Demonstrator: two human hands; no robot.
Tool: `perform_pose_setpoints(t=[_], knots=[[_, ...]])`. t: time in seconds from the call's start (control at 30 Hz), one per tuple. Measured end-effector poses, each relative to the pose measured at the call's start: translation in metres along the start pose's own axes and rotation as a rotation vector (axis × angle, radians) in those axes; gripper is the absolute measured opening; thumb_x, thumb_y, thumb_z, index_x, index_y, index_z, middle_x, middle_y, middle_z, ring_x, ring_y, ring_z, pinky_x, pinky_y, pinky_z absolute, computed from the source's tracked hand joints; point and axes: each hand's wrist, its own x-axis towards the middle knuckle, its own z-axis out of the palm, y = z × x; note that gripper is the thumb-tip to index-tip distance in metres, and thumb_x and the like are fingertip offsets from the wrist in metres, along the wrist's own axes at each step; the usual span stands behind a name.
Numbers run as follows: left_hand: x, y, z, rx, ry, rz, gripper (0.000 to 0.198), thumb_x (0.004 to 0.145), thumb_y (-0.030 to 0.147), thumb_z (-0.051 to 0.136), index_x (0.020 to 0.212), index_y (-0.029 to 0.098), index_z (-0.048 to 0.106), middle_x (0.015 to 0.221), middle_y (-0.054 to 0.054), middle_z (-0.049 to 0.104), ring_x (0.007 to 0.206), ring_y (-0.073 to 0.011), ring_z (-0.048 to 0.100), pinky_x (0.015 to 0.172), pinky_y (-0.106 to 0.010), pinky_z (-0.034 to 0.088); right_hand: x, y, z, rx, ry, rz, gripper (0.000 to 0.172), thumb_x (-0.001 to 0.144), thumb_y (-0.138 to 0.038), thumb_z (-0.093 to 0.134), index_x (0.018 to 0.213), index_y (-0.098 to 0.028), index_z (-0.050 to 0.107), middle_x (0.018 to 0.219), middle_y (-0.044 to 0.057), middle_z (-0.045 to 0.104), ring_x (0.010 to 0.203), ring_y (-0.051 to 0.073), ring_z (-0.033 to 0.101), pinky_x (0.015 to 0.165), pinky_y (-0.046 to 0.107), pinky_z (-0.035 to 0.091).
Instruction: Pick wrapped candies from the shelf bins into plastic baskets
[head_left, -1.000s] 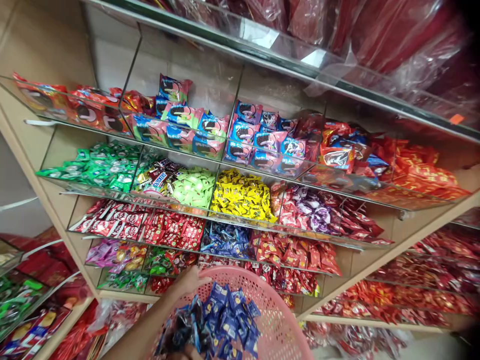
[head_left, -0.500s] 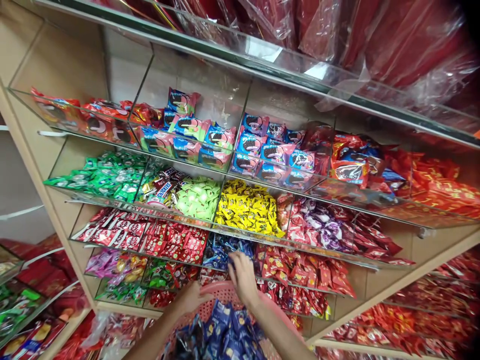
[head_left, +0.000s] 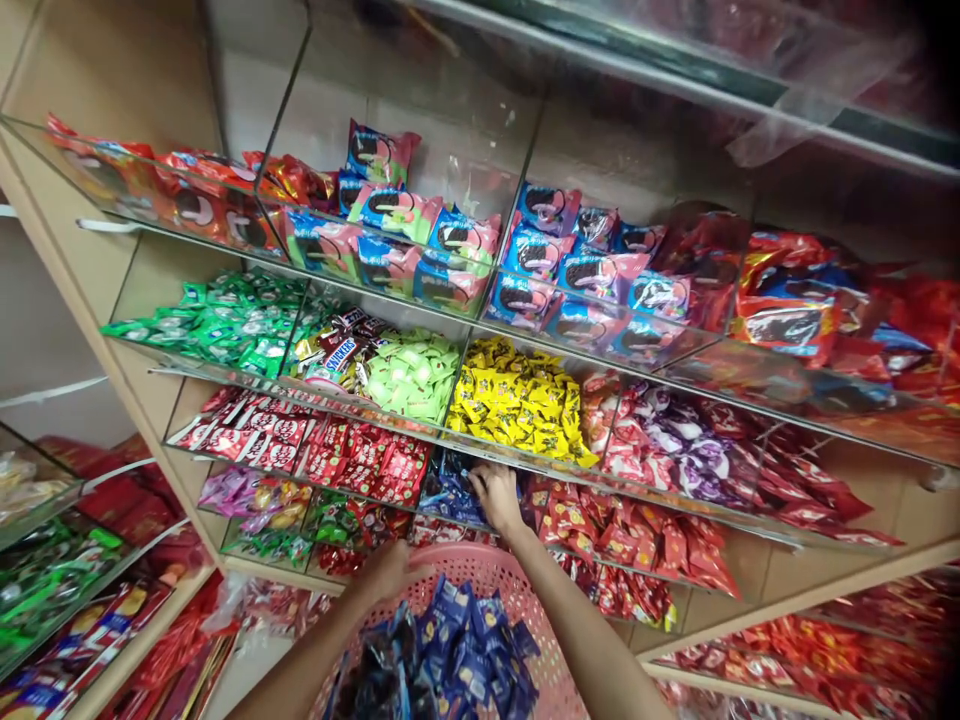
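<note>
My right hand (head_left: 495, 495) reaches into the shelf compartment of dark blue wrapped candies (head_left: 450, 488). Its fingers are bent down among the packets, and what lies between them is hidden. Below stands a pink perforated plastic basket (head_left: 551, 615), with my left hand (head_left: 390, 572) closed at its far left rim, the fingers somewhat blurred. Inside the basket are blue candy packets (head_left: 472, 650) on the right and darker, shiny packets (head_left: 390, 655) on the left.
Tiered shelves with clear fronts hold yellow candies (head_left: 525, 400), light green packets (head_left: 412, 375), red packets (head_left: 367, 460) and blue-pink cookie packs (head_left: 465, 240). A shelf edge (head_left: 525, 460) runs just above my right hand. More candy bins (head_left: 60, 570) stand at lower left.
My right hand has moved forward, deeper into the dark blue candy compartment, its fingers now lower among the packets. The view has shifted closer to the shelves. My left hand stays at the basket.
</note>
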Motion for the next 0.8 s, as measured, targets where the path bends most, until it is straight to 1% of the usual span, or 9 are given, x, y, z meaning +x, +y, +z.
perform_pose_setpoints(t=[0.07,0.13,0.23,0.3,0.37,0.47,0.53,0.6,0.8], knots=[[-0.001,0.002,-0.001,0.039,0.037,0.027,0.055,0.065,0.066,0.044,0.062,0.014,0.059,0.052,0.002,0.043,0.051,-0.0104,0.04,0.047,-0.023,0.022,-0.005,-0.004,-0.009,0.038,0.048,0.01,0.025,0.087,-0.031,0.04,0.083,-0.019,0.062,0.089,0.006,0.062,0.09,0.02,0.051,0.079,0.032,0.032],[-0.001,0.003,-0.001,0.059,0.023,0.05,0.056,0.066,0.067,0.043,0.061,0.013,0.061,0.05,0.002,0.045,0.05,-0.0107,0.042,0.046,-0.022,0.023,-0.017,-0.012,-0.021,0.096,0.122,0.021,0.024,0.087,-0.031,0.039,0.085,-0.018,0.059,0.09,0.007,0.061,0.089,0.02,0.05,0.08,0.033,0.033],[0.001,0.002,-0.001,0.062,0.015,0.039,0.061,0.063,0.071,0.042,0.061,0.013,0.062,0.05,0.001,0.047,0.051,-0.0119,0.045,0.047,-0.022,0.025,-0.052,-0.031,-0.036,0.244,0.164,0.001,0.021,0.088,-0.032,0.039,0.086,-0.019,0.056,0.093,0.007,0.057,0.09,0.019,0.049,0.081,0.034,0.035],[0.001,0.002,-0.001,0.065,0.01,0.032,0.065,0.062,0.074,0.041,0.06,0.012,0.062,0.05,0.0,0.048,0.05,-0.0126,0.046,0.047,-0.023,0.025,-0.085,-0.047,-0.04,0.379,0.073,-0.011,0.021,0.088,-0.031,0.037,0.084,-0.02,0.054,0.089,0.006,0.056,0.086,0.017,0.05,0.078,0.032,0.038],[0.0,0.003,-0.002,0.068,0.009,0.034,0.067,0.061,0.075,0.041,0.061,0.012,0.062,0.051,-0.001,0.05,0.05,-0.0126,0.046,0.046,-0.023,0.025,-0.12,-0.061,-0.037,0.472,-0.087,-0.012,0.021,0.089,-0.03,0.037,0.081,-0.02,0.054,0.083,0.004,0.056,0.079,0.016,0.052,0.073,0.03,0.04],[-0.003,0.008,-0.005,0.076,0.013,0.044,0.064,0.061,0.073,0.043,0.063,0.012,0.062,0.053,-0.001,0.051,0.051,-0.0118,0.046,0.046,-0.022,0.025,-0.157,-0.073,-0.025,0.483,-0.29,-0.028,0.022,0.089,-0.03,0.036,0.082,-0.02,0.055,0.079,0.002,0.056,0.074,0.015,0.052,0.068,0.028,0.041],[-0.006,0.011,-0.006,0.079,0.016,0.049,0.062,0.062,0.072,0.043,0.063,0.012,0.062,0.054,0.0,0.051,0.052,-0.0115,0.046,0.047,-0.022,0.026,-0.164,-0.077,-0.017,0.46,-0.357,-0.058,0.021,0.089,-0.029,0.037,0.083,-0.02,0.055,0.079,0.002,0.056,0.075,0.015,0.052,0.069,0.028,0.041],[-0.009,0.013,-0.008,0.078,0.017,0.056,0.061,0.063,0.071,0.044,0.065,0.013,0.062,0.055,0.0,0.052,0.054,-0.0116,0.047,0.048,-0.021,0.027,-0.161,-0.078,-0.011,0.45,-0.378,-0.084,0.021,0.089,-0.029,0.038,0.083,-0.02,0.056,0.079,0.002,0.057,0.077,0.015,0.052,0.071,0.028,0.042],[-0.015,0.012,-0.006,0.081,0.031,0.078,0.058,0.063,0.067,0.047,0.065,0.012,0.061,0.055,-0.001,0.053,0.055,-0.0117,0.046,0.048,-0.021,0.028,-0.143,-0.085,0.012,0.574,-0.332,-0.103,0.023,0.089,-0.026,0.038,0.097,-0.022,0.058,0.092,0.003,0.062,0.09,0.015,0.056,0.08,0.03,0.044]])
